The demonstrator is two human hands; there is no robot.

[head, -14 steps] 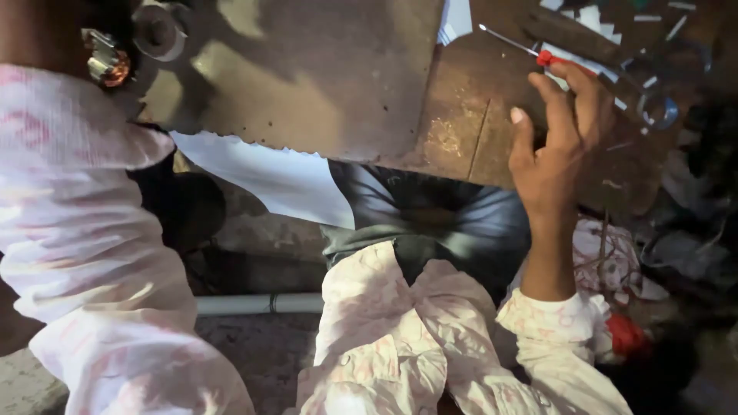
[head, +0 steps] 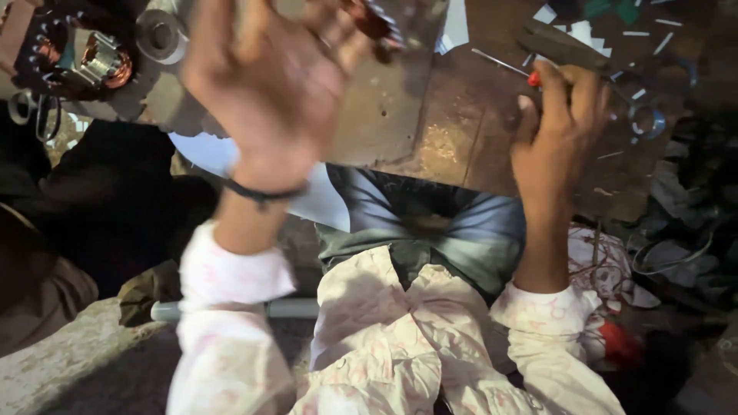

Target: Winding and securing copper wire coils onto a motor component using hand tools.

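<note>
Worn wooden workbench (head: 461, 138) fills the top of the head view, scuffed and stained, with the person's lap under its near edge.

Far left: motor stator (head: 84, 58) with copper windings and a dark toothed ring, sitting on the bench corner. Just right of it a round metal bushing (head: 157, 34). Below the bench on the left, dark cloth and a grey pipe (head: 292, 309) lying crosswise on the floor.

Left hand (head: 269, 84) is raised over the bench, blurred, fingers spread wide, nothing clearly in it. Black wrist band (head: 261, 192), pale patterned sleeve below. A dark reddish object (head: 373, 23) sits at the fingertips; too blurred to say whether touching or held.

Centre: white paper sheet (head: 215, 154) hanging off the bench edge, grey trousers under it.

Right hand (head: 557, 131) is on the bench, fingers curled over the red handle of a screwdriver (head: 507, 65). Handle mostly hidden under the fingers; thin metal shaft sticks out up and to the left, so the long axis runs diagonally, tip pointing away from the hand toward bench centre. Grip looks closed on it. Right hand is on the tool; left is well apart from it.

Far right: metal ring (head: 644, 123), scattered white paper scraps (head: 584, 31), tangled wires (head: 676, 253), a red item (head: 615, 342) near the right sleeve.
</note>
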